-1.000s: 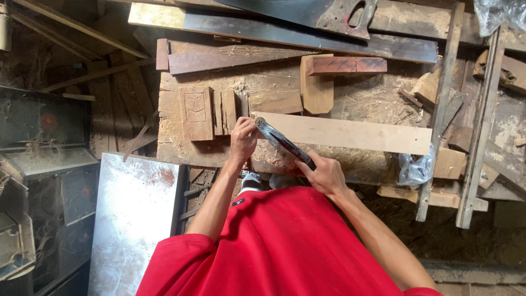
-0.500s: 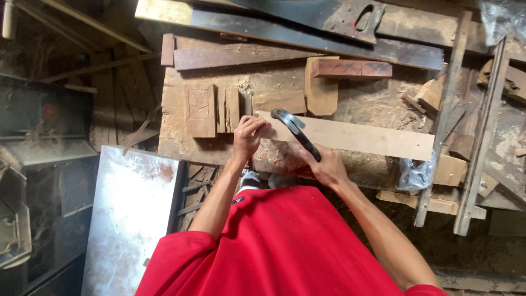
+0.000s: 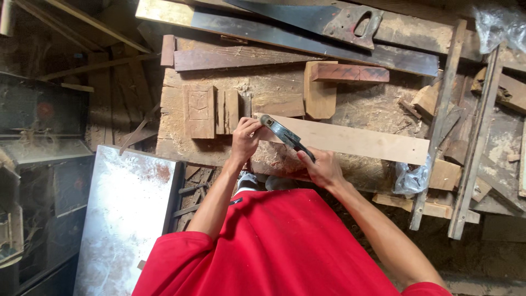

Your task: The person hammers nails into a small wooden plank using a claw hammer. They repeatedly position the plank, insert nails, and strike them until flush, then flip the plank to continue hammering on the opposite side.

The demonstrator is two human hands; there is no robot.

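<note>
Closest to the camera, the person's red shirt (image 3: 285,246) is filling the bottom of the view, both forearms reaching out from it. The right hand (image 3: 323,169) is gripping the dark handle of a hammer (image 3: 285,135), fingers clamped around it, the tool lying slantwise with its metal head up and to the left. The left hand (image 3: 245,137) is sitting just beside that head, its fingers pinched together at the near end of the pale plank (image 3: 356,141); whatever they are pinching is too small to tell. That plank is lying flat across the sawdust-covered desk (image 3: 175,151), running off to the right toward a crumpled clear plastic bag (image 3: 411,178). To the left of the left hand a carved wooden block (image 3: 199,111) is resting, with narrower blocks (image 3: 227,111) right beside it. Farther back a reddish wooden piece (image 3: 350,72) is lying across a paler block (image 3: 319,98). At the far edge a long dark board (image 3: 307,39) is stretching along, a handsaw (image 3: 329,16) resting above it. Down on the left, a dusty metal sheet (image 3: 126,219) is standing beside the desk.
</note>
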